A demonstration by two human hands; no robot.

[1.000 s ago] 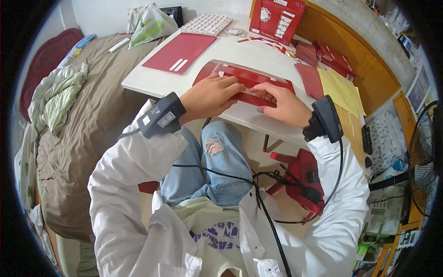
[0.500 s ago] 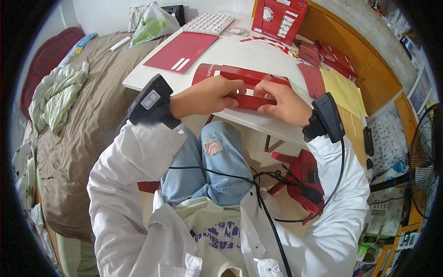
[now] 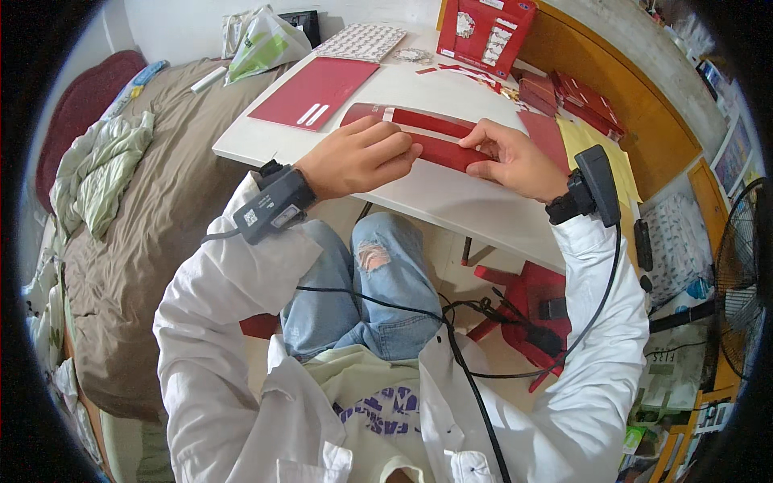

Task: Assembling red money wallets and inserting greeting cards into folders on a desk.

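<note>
A folded piece of glossy red cardboard (image 3: 441, 152) lies at the near edge of the white table (image 3: 475, 201), with a pale strip between its two red panels. My left hand (image 3: 360, 158) is closed over its left part, the fingers curled together and the tips hidden from above. At the right end my right hand (image 3: 517, 163) grips the cardboard, with the index finger at its upper side and the thumb at the near side. Beyond my left hand lies a flat dark-red folder (image 3: 316, 91) bearing two white marks.
Behind stand a red package (image 3: 486, 36) and a white patterned keyboard-like pad (image 3: 360, 41). Red paper scraps (image 3: 471, 74), dark-red boxes (image 3: 586, 105) and yellow sheets (image 3: 600, 157) sit at the right. A bed (image 3: 153, 241) is left; a red stool (image 3: 527, 314) and black cables (image 3: 459, 354) are below.
My hands have moved apart, the left one turning over and the right one shifting right. The cardboard's near panel now lies flatter, and its opening looks narrower.
</note>
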